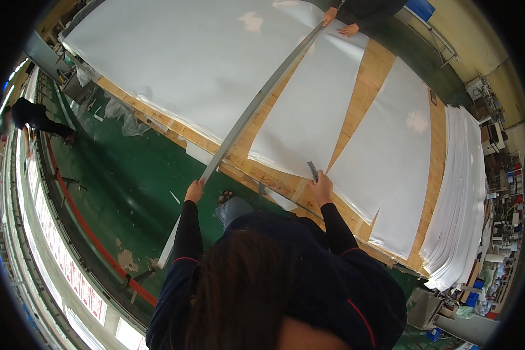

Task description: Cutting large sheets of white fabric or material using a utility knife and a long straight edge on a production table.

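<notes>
My left hand [194, 191] is closed round the near end of a long grey metal straightedge [245, 118]. The bar slants across the wooden table [372, 73], lying along the edge of a large white sheet [175, 70]. Over the table's near edge, my right hand [321, 189] grips what looks like a grey utility knife [312, 169], its tip pointing away from me. Just beyond the knife lies a cut white panel [309, 102]. At the far side, a co-worker's hand [330, 16] holds the bar's other end, and their other hand [349, 30] rests on the white material.
Another white panel [394, 140] and a thick stack of white sheets [461, 186] lie to the right. Clear plastic wrap [122, 116] lies on the green floor [140, 169] at left. A second person [38, 116] bends beside a long red-edged frame [99, 248].
</notes>
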`<act>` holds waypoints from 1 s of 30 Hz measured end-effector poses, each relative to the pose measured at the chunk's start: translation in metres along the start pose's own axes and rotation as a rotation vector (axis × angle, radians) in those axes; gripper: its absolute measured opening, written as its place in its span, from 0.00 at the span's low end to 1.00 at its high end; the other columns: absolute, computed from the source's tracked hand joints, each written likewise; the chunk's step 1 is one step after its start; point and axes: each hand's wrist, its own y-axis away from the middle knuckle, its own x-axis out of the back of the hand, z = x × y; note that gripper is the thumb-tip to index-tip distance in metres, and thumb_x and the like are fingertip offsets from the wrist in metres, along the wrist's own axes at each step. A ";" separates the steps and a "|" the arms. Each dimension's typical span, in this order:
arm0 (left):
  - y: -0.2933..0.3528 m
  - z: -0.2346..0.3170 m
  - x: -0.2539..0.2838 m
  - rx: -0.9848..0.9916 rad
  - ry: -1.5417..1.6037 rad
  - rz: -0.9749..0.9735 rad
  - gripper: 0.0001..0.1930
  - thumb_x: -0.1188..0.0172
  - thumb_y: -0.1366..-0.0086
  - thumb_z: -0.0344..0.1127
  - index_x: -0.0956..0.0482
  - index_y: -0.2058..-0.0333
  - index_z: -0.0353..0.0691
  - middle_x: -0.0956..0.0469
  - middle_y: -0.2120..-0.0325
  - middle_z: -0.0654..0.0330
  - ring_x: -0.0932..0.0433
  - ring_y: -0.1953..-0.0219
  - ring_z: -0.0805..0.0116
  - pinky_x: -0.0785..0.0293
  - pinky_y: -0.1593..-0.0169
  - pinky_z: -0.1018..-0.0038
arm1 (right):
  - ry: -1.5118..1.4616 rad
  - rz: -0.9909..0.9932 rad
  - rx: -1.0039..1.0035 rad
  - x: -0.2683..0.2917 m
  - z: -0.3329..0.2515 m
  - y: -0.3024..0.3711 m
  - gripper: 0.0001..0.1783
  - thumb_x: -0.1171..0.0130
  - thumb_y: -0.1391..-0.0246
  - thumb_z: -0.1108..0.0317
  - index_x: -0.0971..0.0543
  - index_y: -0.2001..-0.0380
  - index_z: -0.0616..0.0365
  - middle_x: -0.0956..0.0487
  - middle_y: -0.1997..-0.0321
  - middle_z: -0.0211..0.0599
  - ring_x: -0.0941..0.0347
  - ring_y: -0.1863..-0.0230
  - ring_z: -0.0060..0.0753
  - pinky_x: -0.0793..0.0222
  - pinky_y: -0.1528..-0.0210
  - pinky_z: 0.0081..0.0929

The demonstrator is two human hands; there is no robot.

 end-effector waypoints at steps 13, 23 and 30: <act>-0.001 0.009 -0.004 -0.030 -0.017 -0.014 0.28 0.61 0.39 0.55 0.29 0.67 0.30 0.26 0.69 0.42 0.27 0.64 0.47 0.34 0.61 0.60 | -0.028 0.050 0.031 0.000 0.004 0.004 0.16 0.42 0.62 0.62 0.36 0.77 0.60 0.30 0.80 0.45 0.31 0.74 0.48 0.38 0.73 0.38; 0.001 0.005 0.001 0.001 0.025 -0.027 0.29 0.62 0.38 0.56 0.30 0.68 0.30 0.27 0.69 0.42 0.30 0.61 0.45 0.36 0.59 0.60 | -0.062 -0.024 0.063 0.005 0.003 0.009 0.15 0.44 0.57 0.61 0.34 0.73 0.60 0.31 0.78 0.43 0.32 0.72 0.47 0.36 0.68 0.39; 0.000 -0.002 -0.006 -0.019 -0.067 0.019 0.27 0.65 0.38 0.56 0.30 0.65 0.34 0.27 0.69 0.40 0.29 0.62 0.43 0.35 0.59 0.56 | -0.076 0.111 0.142 -0.012 -0.003 0.012 0.11 0.46 0.60 0.69 0.34 0.74 0.63 0.33 0.70 0.44 0.37 0.64 0.46 0.39 0.64 0.38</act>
